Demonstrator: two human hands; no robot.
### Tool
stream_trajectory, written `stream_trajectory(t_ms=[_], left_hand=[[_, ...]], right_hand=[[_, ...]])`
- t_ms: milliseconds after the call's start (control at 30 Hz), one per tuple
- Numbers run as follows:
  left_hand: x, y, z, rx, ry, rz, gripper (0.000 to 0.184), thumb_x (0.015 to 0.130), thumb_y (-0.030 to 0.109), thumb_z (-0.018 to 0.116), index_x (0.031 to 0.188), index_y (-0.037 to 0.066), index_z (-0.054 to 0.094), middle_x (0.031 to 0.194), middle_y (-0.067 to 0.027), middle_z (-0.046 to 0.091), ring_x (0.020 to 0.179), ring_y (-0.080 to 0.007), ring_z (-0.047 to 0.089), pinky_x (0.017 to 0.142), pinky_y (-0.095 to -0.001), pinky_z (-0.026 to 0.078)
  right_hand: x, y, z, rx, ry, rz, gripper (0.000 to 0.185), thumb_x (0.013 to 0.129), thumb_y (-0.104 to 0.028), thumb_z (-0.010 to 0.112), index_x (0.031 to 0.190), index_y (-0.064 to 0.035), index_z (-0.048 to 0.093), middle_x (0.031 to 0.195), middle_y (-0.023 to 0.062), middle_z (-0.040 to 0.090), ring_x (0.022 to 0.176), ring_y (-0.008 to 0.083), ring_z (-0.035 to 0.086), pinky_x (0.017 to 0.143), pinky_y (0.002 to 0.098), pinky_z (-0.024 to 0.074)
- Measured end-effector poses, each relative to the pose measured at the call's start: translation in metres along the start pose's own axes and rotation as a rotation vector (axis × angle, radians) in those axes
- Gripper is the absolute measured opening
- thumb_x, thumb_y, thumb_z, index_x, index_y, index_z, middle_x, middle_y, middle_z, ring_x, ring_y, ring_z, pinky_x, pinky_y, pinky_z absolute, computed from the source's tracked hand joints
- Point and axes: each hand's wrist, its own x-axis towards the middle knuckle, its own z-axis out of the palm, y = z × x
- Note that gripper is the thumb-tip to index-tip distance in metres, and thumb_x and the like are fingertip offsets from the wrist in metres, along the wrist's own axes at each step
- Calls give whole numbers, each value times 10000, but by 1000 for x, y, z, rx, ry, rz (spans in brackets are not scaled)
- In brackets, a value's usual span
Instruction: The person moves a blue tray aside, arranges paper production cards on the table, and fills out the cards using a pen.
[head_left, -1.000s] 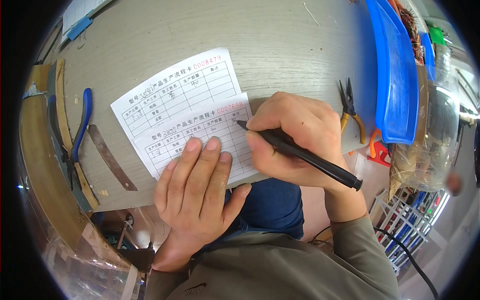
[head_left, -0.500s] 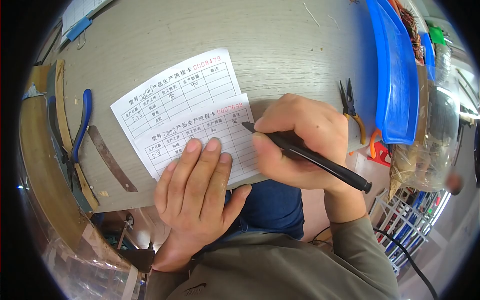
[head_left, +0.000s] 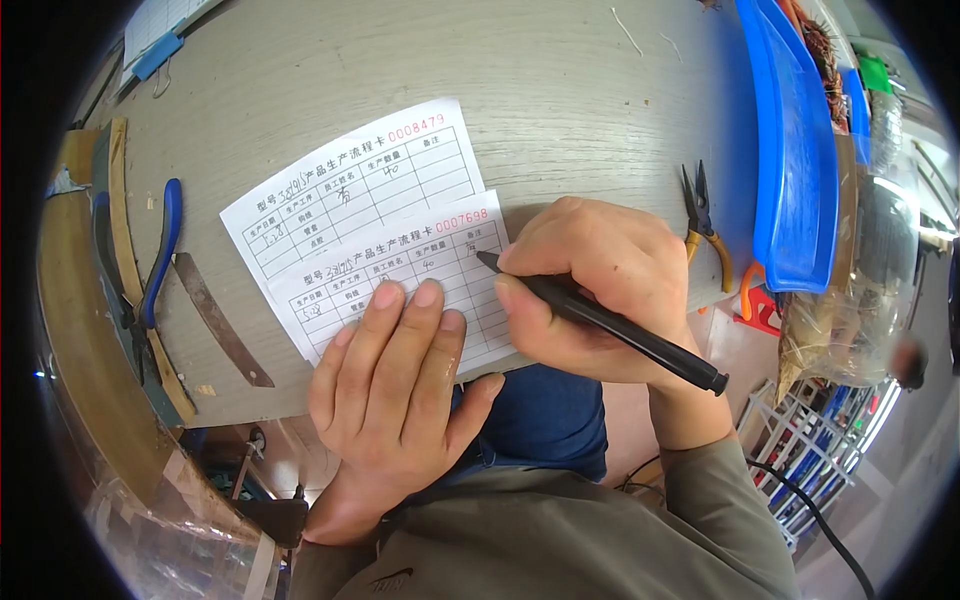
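- Black pen (head_left: 640,340): I see it slanting in the right hand (head_left: 600,285), thumb and fingers closed around the barrel near the tip, the other end pointing toward the forearm.
- Half a second ago I had the tip drawn off to the side; now it is back just beside the handwritten mark (head_left: 471,250) in the last column. I cannot tell whether it touches the paper.
- That mark looks fuller than it did a second ago, so I judge this entry nearly or fully written.
- Lower card (head_left: 443,262): on the table (head_left: 560,120), overlapping the upper card (head_left: 365,165); both have hardly shifted.
- Left hand (head_left: 390,375): fingers extended and slightly apart, gripping nothing, resting on the lower card. I judge that it steadies the sheet for writing.
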Motion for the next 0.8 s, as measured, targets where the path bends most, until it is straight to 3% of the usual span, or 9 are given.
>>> stream_trajectory(t_ms=[100,200,300,400,600,700,800], left_hand=[[0,0,0,-5,-8,13,508,1003,476,659,1262,41,689,1350,-146,711,1295,-360,647,1042,-479,466],[-1,0,0,-5,-7,10,508,1002,478,659,1262,42,689,1351,-144,711,1295,-358,647,1045,-479,462],[-2,-1,0,-4,-3,11,508,1002,479,658,1262,44,690,1353,-143,711,1296,-356,648,1048,-479,460],[-1,-1,0,0,-4,13,508,1003,479,656,1263,44,689,1356,-143,710,1299,-356,647,1051,-478,457],[-2,0,0,-2,-7,12,509,1004,479,654,1265,44,688,1361,-145,708,1306,-355,643,1056,-479,452],[-2,0,-1,-2,-10,8,509,1005,479,652,1267,44,686,1363,-145,707,1309,-354,640,1058,-479,450],[-2,0,0,-2,-9,9,509,1007,479,651,1269,44,684,1367,-146,705,1312,-354,639,1058,-479,450]], right_hand=[[0,-2,5,28,42,32,214,725,20,769,852,-61,617,735,93,626,644,309,634,577,393,515],[0,-1,5,30,41,28,212,730,13,771,854,-62,616,736,95,623,643,312,633,576,397,516],[0,-1,5,24,39,24,212,733,12,771,856,-62,614,732,95,616,639,312,630,573,399,515],[-1,1,1,-18,-12,-6,192,736,2,805,873,-43,679,759,94,698,659,245,699,599,325,549],[0,3,1,-23,-6,-28,197,731,0,804,874,-43,675,757,93,690,652,249,692,592,329,542],[0,-1,4,3,31,0,213,738,7,770,854,-59,603,715,96,596,622,312,621,560,403,509],[0,1,2,-31,7,-18,196,721,11,787,858,-48,660,741,85,672,637,244,679,570,331,527]])
